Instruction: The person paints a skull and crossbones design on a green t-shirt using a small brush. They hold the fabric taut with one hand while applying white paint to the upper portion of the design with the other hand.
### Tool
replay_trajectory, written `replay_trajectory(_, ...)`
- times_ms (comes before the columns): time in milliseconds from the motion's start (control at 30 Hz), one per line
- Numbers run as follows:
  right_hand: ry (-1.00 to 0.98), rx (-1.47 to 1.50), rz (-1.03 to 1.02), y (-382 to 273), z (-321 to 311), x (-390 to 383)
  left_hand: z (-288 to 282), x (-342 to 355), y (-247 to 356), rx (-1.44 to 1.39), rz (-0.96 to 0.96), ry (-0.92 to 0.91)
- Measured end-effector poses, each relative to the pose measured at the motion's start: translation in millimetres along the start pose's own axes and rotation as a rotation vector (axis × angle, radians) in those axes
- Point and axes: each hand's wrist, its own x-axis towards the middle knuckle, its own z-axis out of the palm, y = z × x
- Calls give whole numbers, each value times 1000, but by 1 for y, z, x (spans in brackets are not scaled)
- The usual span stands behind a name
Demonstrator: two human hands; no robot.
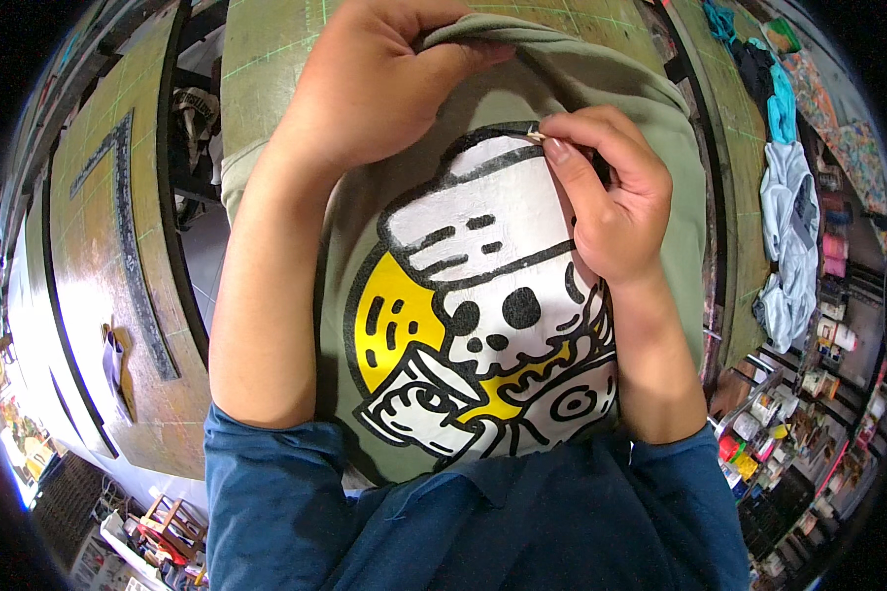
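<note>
An olive-green garment (337, 281) lies spread in front of me, printed with a white, black and yellow cartoon skull (508, 276). At its far edge my left hand (394, 84) is closed on a bunched fold of the cloth, lifting it a little. My right hand (616, 187) rests over the upper right of the print. Its thumb and forefinger pinch together at the black outline on top of the figure. A tiny pale bit shows between those fingertips; I cannot make out what it is.
Beneath the garment is a green-gridded board (266, 59). A similar board to the left bears a dark L-shaped strip (133, 236) and a small folded piece (115, 369). Light-blue cloth (788, 227) hangs at the right, above shelves of several jars and bottles (759, 424).
</note>
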Motion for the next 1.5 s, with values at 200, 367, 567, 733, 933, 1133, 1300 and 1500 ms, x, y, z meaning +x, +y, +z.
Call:
replay_trajectory(200, -3, 93, 43, 3, 0, 0, 1, -2, 1, 18, 69, 8)
replay_trajectory(367, -42, 44, 19, 4, -3, 3, 0, -2, 0, -5, 40, 13)
replay_trajectory(567, -48, -11, -5, 4, -3, 7, 1, -3, 3, 36, 46, 28)
replay_trajectory(733, -80, -62, -5, 3, -4, 8, 3, -4, 2, -7, 64, 54)
replay_trajectory(933, -92, -61, 15, 4, -4, 8, -9, 1, -8, 55, 8, 15)
replay_trajectory(1133, -99, -75, 26, 5, -2, 8, -22, 6, -20, 271, 312, -21)
replay_trajectory(1300, -94, -112, 12, 4, -1, 9, -20, 7, -22, 214, 358, -32)
replay_trajectory(1500, -100, -186, -13, 1, -1, 10, -22, 8, -21, 203, 362, -62)
